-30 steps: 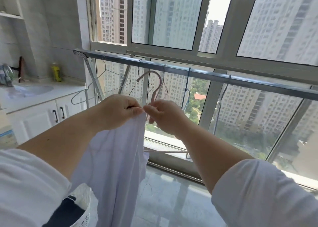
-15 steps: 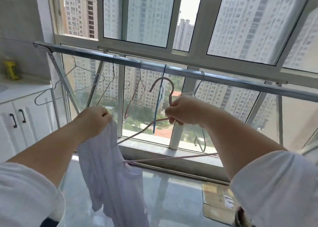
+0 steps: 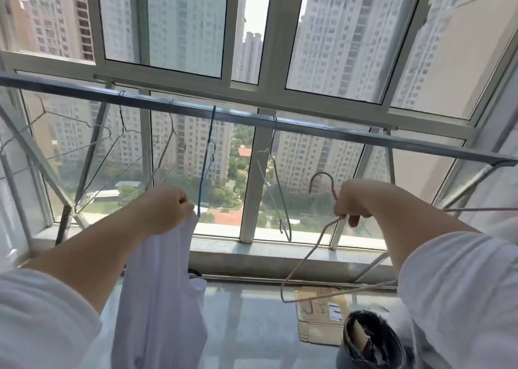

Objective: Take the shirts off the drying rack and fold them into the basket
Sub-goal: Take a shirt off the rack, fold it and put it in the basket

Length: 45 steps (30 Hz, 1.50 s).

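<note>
My left hand [image 3: 164, 209] pinches the top of a white shirt [image 3: 159, 293], which hangs down limp in front of me. My right hand [image 3: 358, 200] grips a pink wire hanger [image 3: 305, 256] just below its hook, apart from the shirt and to its right. The hanger's hook points up, a little below the metal drying rack bar [image 3: 308, 125] that crosses the view in front of the window. Several bare hangers [image 3: 206, 167] dangle from that bar. The basket is out of view.
The window sill [image 3: 280, 254] and glass stand close behind the rack. A slanted rack leg [image 3: 39, 158] is at the left. On the tiled floor lie flattened cardboard [image 3: 322, 315] and a dark bin [image 3: 372, 338] at the lower right.
My right hand has carried the pink hanger to the right, away from the shirt. The shirt stays in my left hand. My head has turned right, so the counter and cabinets left the view.
</note>
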{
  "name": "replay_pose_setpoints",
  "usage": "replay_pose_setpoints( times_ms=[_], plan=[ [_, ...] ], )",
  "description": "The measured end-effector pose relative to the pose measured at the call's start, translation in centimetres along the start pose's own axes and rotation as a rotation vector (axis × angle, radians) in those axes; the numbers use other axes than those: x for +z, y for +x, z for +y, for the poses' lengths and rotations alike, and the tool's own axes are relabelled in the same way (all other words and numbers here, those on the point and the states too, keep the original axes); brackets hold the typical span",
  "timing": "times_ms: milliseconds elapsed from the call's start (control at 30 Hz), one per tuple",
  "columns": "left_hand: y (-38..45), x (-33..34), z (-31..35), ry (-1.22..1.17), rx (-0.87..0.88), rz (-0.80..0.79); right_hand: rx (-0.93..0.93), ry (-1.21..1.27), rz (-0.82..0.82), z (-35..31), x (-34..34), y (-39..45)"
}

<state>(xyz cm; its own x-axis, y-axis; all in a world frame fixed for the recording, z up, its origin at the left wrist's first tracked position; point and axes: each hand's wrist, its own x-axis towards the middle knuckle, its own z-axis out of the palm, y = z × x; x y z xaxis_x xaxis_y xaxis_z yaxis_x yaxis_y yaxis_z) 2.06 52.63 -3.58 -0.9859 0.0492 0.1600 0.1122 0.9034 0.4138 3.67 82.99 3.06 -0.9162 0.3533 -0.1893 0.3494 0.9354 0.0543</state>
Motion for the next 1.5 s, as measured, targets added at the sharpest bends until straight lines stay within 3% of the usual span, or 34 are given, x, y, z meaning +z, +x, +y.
replay_pose_setpoints(
  times_ms=[300, 433, 733, 1133, 1300, 1433, 1500],
  plan=[
    [0.9, 0.0, 1.9, -0.065, -0.025, 0.09, -0.025, 0.298, 0.46, 1.2, -1.4, 6.9],
    [1.0, 0.1, 1.9, -0.104, -0.024, 0.146, -0.069, 0.479, 0.512, 0.2, -2.8, 9.3],
    [1.1, 1.3, 1.6, -0.118, -0.119, 0.244, -0.113, 0.363, 0.479, -1.7, -3.8, 14.8],
    [1.4, 2.7, 0.8, -0.192, -0.206, 0.221, -0.145, 0.738, 0.286, -3.0, -1.8, 18.9],
    [0.5, 2.1, 0.3, -0.224, -0.2, 0.221, -0.088, 0.702, 0.585, -3.6, -2.3, 16.0],
    [-1.5, 0.3, -0.6, -0.237, -0.171, 0.246, -0.481, 0.939, 0.904, -7.8, -4.0, 9.8],
    [-2.6, -0.9, -1.4, -0.257, -0.148, 0.264, -0.736, 1.0, 0.86, -10.9, -4.6, 5.5]
  ],
)
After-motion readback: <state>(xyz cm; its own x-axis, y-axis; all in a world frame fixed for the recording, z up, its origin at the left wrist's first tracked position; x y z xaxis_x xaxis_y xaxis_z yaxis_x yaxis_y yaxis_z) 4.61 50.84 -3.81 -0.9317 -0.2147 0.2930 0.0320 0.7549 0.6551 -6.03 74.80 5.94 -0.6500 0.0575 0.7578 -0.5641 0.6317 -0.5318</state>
